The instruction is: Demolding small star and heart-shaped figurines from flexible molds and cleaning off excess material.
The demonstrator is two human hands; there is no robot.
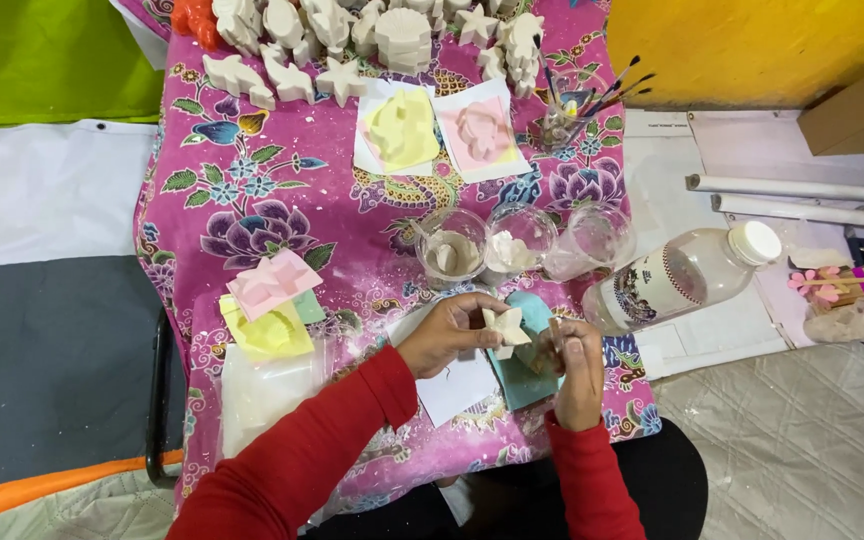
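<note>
Free room: bare stretch of the magenta floral-cloth worktop [252, 190] at centre left, between the far figures and the near moulds; a narrower strip of cloth runs between the two square moulds and the cups.

Obstacles:
- Far edge: crowded row of white plaster figures [352, 35].
- Far centre: pale yellow square mould [399, 128] and pink square mould [479, 130], side by side on white paper.
- Far right: jar of thin paintbrushes [564, 112].
- Centre: three clear plastic cups [517, 240] in a close row.
- Right: clear plastic bottle with white cap [687, 275], lying over the worktop edge.
- Near left: stacked pink and yellow moulds [270, 305].
</note>
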